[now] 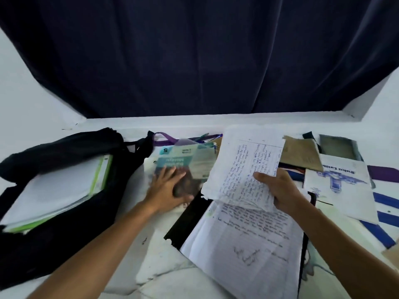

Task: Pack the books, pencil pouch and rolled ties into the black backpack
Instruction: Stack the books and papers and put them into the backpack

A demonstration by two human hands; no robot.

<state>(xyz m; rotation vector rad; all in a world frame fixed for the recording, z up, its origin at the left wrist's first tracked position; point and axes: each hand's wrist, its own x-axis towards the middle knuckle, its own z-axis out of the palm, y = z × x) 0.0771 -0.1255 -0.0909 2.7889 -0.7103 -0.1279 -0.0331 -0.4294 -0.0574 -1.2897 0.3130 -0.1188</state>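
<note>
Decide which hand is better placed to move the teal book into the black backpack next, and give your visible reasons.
Left. The left hand already rests on the teal book, right beside the open backpack. The right hand grips handwritten pages, farther from the backpack.

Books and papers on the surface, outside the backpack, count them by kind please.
Teal-cover book under the left hand: 1
White booklet with blue print: 1
Brown-cover books: 1
Open handwritten notebook: 1
Loose handwritten sheets, held by the right hand: 1 bunch
Total: 5
</note>
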